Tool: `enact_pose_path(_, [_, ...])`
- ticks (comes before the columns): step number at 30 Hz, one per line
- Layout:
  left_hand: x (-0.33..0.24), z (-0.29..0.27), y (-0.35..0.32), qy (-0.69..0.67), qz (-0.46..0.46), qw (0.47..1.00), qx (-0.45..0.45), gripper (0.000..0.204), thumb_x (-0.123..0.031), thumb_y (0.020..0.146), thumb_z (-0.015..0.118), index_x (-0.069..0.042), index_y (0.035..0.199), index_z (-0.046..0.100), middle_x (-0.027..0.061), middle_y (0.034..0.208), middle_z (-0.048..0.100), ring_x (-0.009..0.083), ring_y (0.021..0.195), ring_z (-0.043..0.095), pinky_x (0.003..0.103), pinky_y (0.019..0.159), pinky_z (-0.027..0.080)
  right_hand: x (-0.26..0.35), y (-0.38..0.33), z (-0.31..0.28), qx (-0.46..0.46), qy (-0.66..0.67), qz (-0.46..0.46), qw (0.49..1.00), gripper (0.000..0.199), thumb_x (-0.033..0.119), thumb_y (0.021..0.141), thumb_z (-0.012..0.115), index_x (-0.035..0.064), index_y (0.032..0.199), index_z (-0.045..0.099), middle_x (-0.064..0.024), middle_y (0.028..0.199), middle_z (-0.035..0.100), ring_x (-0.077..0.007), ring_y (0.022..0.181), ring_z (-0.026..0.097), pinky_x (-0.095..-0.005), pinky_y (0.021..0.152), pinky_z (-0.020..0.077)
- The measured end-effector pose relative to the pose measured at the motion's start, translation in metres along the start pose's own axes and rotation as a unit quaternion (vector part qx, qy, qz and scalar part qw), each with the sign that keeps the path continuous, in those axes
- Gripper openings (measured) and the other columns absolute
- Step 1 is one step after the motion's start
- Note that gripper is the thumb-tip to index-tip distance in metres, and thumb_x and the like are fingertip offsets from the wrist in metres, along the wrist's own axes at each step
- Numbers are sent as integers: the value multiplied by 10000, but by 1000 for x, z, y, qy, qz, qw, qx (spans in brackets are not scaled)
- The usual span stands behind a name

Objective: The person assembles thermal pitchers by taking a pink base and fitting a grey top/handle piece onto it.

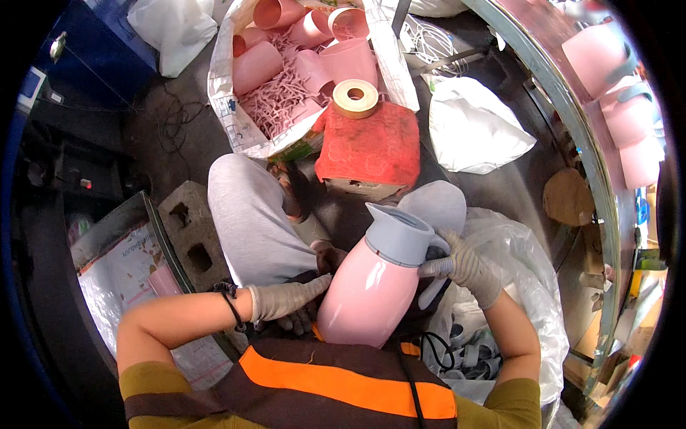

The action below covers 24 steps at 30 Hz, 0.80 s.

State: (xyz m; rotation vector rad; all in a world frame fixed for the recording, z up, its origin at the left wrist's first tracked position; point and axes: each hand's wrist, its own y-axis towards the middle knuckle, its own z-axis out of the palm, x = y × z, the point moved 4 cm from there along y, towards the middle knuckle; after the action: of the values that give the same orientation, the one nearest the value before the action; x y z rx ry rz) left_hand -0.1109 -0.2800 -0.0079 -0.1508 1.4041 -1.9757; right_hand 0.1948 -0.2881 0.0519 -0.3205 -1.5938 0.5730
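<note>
A glossy pink vacuum jug point(368, 297) with a grey spouted collar point(400, 232) leans over my lap, its spout pointing up and to the left. My right hand point(466, 268), in a light knit glove, grips it at the collar and the top of the grey handle point(431, 293). On the jug's lower left side lies my left hand point(291, 299), also gloved, with a dark palm. Its fingers are partly hidden, and they bear against the pink body. A small orange bit shows beside the base.
Ahead, an open white sack point(221, 93) holds pink jug shells and shavings. A tape roll point(355, 99) lies on a red-covered block point(368, 146). Grey parts point(475, 357) fill a clear bag at right. A concrete block point(191, 232) stands left; pink jugs point(600, 61) line the right-hand bench.
</note>
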Motion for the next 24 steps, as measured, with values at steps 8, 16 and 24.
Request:
enact_pose_path(8, [-46, 8, 15, 16, 166, 982, 88, 640, -537, 997, 319, -104, 1468, 293, 133, 1372, 501, 223, 1208, 530, 346, 998, 443, -21, -20, -9, -29, -13, -18, 999, 675, 133, 578, 874, 47, 1190, 602, -46, 979, 677, -133, 883, 622, -285, 766, 512])
enact_pose_path(16, [-82, 32, -13, 41, -7, 988, 148, 729, -619, 964, 317, -110, 1486, 282, 130, 1427, 448, 224, 1274, 471, 375, 1043, 402, -11, -56, -7, -70, -66, -64, 993, 676, 219, 576, 907, 30, 1153, 610, -70, 989, 681, -143, 911, 622, -303, 809, 505])
enact_pose_path(24, [-102, -8, -13, -49, 118, 991, 28, 812, -713, 905, 332, -88, 1419, 403, 125, 1266, 589, 228, 1075, 610, 368, 853, 524, 49, -73, -14, -140, -141, -198, 960, 748, 179, 528, 934, 44, 1176, 584, -91, 1103, 667, -174, 1012, 629, -347, 882, 514])
